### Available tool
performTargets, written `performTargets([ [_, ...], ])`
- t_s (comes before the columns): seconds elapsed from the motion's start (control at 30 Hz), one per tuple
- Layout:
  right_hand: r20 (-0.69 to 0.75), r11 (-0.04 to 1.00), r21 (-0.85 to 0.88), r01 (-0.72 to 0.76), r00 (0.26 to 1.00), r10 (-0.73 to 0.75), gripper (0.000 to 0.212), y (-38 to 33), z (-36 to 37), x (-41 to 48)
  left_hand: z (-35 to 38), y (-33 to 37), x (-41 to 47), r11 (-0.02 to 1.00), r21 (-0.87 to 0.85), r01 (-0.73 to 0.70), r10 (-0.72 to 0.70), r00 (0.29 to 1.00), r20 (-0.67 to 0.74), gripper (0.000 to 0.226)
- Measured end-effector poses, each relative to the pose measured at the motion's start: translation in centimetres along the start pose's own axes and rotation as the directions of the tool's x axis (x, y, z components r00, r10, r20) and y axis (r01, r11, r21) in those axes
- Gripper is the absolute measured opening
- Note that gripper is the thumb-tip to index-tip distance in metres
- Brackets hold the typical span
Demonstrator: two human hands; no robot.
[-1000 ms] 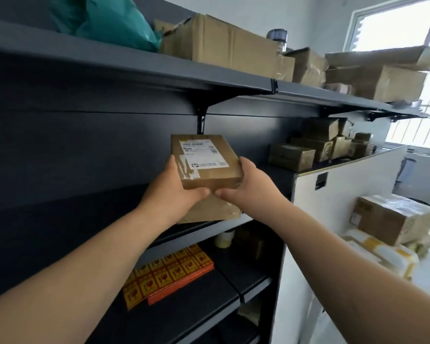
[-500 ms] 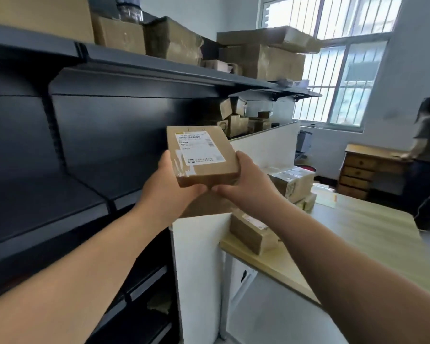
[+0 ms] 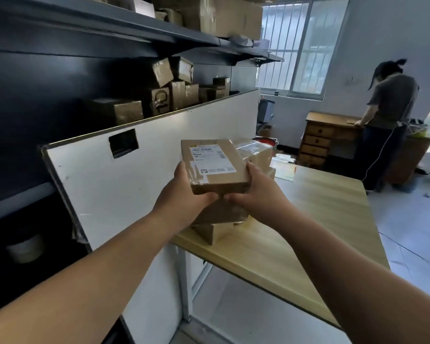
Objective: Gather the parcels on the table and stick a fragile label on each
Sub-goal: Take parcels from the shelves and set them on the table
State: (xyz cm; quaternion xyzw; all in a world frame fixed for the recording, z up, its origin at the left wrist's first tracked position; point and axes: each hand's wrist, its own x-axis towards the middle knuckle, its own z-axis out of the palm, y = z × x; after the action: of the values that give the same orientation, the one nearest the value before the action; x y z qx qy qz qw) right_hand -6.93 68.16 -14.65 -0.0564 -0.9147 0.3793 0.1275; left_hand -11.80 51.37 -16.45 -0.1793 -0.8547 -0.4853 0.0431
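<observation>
Over the table [image 3: 320, 207] now, past the shelves [image 3: 104, 26] — parcel [image 3: 215, 167] between both hands [image 3: 184, 197] [image 3: 257, 192]

The print on the shipping label [image 3: 212, 160] of the top parcel [image 3: 224, 180] was too blurred to read. The fingers of the left hand [image 3: 181, 197] and right hand [image 3: 256, 194] gripping it were mostly hidden under it. A lower parcel [image 3: 221, 214] showed only as a brown strip between the wrists, and what carried it could not be told. Another parcel [image 3: 212, 233] at the left edge of the surface [image 3: 308, 219] was partly covered by the left hand. The right forearm hid the surface's near right corner. The upper-shelf boxes [image 3: 221, 13] were cut off by the top edge.
</observation>
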Motion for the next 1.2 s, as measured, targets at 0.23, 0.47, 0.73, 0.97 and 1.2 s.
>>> performTargets([
  [0.23, 0.016, 0.989, -0.059, -0.136, 0.99, 0.137, 0.082, 4.7, 3.1, 7.5, 4.1, -5.0, 8.1, 0.998, 0.014, 0.062, -0.063, 0.994, 0.091, 0.078],
  [0.47, 0.068, 0.975, -0.067, -0.211, 0.974, 0.216, 0.085, 9.2, 5.6, 14.6, 7.7, -9.0, 14.6, 0.991, 0.036, 0.127, -0.131, 0.982, 0.136, 0.083],
  [0.73, 0.203, 0.982, -0.079, -0.169, 0.962, 0.182, 0.082, 14.5, 7.5, 20.9, 12.4, -12.7, 18.2, 0.964, 0.07, 0.257, -0.26, 0.965, 0.042, 0.094],
  [0.97, 0.329, 0.99, -0.107, -0.097, 0.936, 0.127, 0.097, 18.4, 9.4, 25.2, 15.8, -15.0, 19.6, 0.91, 0.067, 0.41, -0.405, 0.911, -0.082, 0.102],
  [1.2, 0.399, 0.991, -0.129, -0.041, 0.913, 0.09, 0.098, 21.1, 9.7, 27.9, 18.6, -16.0, 20.5, 0.885, 0.021, 0.465, -0.459, 0.878, -0.134, 0.107],
])
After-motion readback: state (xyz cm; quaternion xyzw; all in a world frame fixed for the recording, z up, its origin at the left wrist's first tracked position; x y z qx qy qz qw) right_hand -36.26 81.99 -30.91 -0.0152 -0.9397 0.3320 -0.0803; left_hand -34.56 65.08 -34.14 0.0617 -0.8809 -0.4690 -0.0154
